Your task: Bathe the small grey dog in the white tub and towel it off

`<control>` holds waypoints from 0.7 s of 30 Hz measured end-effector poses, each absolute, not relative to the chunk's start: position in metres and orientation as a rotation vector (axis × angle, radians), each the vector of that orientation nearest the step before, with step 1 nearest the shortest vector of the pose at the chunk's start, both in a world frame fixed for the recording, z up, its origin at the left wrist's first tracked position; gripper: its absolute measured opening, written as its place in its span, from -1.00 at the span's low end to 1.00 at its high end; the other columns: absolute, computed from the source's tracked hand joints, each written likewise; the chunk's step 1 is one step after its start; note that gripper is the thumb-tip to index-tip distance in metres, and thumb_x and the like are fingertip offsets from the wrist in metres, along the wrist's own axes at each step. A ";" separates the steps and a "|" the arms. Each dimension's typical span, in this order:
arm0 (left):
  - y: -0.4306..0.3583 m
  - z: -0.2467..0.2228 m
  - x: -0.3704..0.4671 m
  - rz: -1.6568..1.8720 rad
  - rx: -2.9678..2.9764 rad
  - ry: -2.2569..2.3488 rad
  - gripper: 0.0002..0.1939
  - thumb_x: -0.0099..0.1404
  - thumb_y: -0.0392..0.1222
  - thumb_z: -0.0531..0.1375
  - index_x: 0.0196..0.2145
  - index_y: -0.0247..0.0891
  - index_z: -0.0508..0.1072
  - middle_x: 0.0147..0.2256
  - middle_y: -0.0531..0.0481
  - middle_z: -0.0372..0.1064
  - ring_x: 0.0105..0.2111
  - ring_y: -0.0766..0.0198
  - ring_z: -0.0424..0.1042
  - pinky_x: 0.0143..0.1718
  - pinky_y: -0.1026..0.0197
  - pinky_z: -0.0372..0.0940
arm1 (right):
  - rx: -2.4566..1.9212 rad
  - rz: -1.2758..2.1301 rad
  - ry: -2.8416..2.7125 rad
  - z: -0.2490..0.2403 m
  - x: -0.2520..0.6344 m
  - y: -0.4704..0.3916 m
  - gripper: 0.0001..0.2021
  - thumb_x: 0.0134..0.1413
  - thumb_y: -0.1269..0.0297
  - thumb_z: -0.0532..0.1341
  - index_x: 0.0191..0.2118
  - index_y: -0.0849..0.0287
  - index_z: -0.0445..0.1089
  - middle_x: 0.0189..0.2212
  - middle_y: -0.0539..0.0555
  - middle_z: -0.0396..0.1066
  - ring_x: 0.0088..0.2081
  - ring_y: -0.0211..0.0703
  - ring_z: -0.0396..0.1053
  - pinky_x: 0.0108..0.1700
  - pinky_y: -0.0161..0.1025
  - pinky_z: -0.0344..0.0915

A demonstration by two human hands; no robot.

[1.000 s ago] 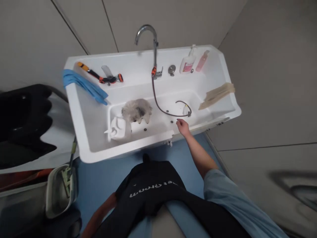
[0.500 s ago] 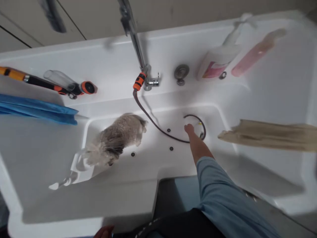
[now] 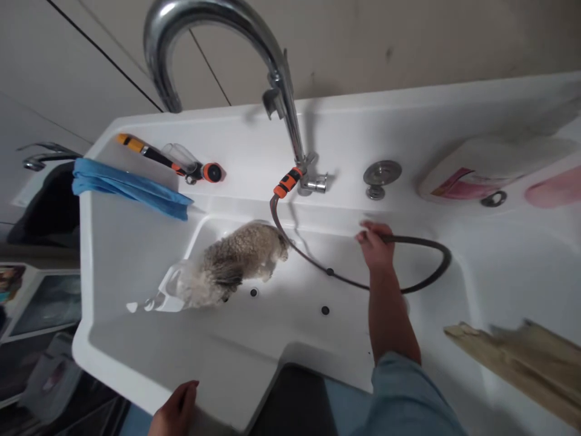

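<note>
My right hand (image 3: 377, 243) is closed round the free end of a dark hose (image 3: 431, 244) above the tub floor. The hose loops to the right, passes under my forearm and runs to an orange connector (image 3: 287, 182) at the chrome faucet. Near the tub's front rim (image 3: 122, 381), my left hand (image 3: 176, 409) has its fingers curled together; whether it holds something I cannot make out. A wet, curly-haired animal (image 3: 245, 251) stands in the tub, its pale head (image 3: 197, 283) toward the left beside a white plastic piece (image 3: 170, 292).
A blue cloth (image 3: 131, 188) lies over the left rim, near an orange and black sprayer (image 3: 157, 155). The tall chrome faucet (image 3: 218, 12) arches over the back. A white bottle (image 3: 481, 172), a pink bottle (image 3: 554, 188) and brown cloth (image 3: 521, 363) are at right.
My right hand has risen from the tub floor, now gripping the hose end and lifting its loop. My left hand shows more at the bottom. The view has shifted, showing more on the left.
</note>
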State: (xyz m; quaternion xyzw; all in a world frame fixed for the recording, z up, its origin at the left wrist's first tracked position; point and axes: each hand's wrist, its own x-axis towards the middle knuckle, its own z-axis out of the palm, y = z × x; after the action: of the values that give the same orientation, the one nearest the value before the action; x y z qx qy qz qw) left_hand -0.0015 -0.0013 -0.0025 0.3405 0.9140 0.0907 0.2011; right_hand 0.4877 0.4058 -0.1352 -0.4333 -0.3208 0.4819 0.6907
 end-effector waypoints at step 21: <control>0.035 -0.023 -0.040 0.474 0.932 1.424 -0.41 0.19 0.27 0.21 -0.05 -0.24 0.63 -0.42 0.00 0.51 -0.50 0.17 0.47 -0.46 0.18 0.35 | -1.987 0.497 -1.458 0.021 0.365 0.389 -0.80 0.30 0.16 0.20 -0.23 0.10 0.53 -0.14 0.19 0.67 -0.01 0.05 0.55 0.24 -0.02 0.45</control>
State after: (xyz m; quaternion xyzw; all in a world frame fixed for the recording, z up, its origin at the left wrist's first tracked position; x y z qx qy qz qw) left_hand -0.0400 0.0354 -0.0232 0.4079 0.6228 0.2074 0.6347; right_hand 0.3652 0.3894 0.0205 -0.7518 -0.5517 0.1880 0.3083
